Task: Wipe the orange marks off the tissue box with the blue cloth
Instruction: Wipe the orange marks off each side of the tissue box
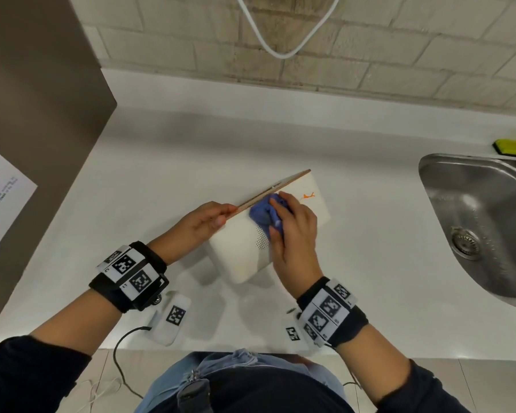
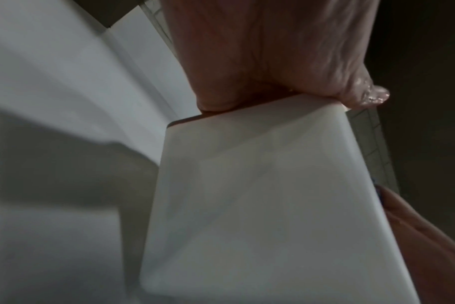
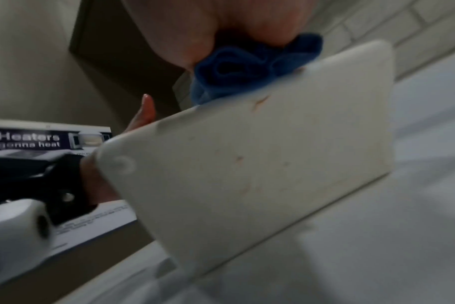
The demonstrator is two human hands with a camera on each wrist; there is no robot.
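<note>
— Where was your tissue box (image 1: 245, 251)?
— Tilted on the counter (image 1: 370, 234); your left hand (image 1: 201, 223) pinched its wooden edge, your right hand (image 1: 294, 234) curled around the blue cloth (image 1: 261, 214). Light, stiff, probably slippery.

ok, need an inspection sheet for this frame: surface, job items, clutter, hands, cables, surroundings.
Surface: white countertop, box resting on it.
Job's things: white rectangular tissue box tipped on its side; orange mark still on the face; crumpled blue cloth pressed beside it.
Clutter: yellow-green sponge behind the steel sink.
Grippers: left hand grips the box edge; right hand grips the cloth.
Cables: white cable looped on the wall; black cable at the counter front.
Surroundings: brick wall, brown cabinet with printed sheet.
</note>
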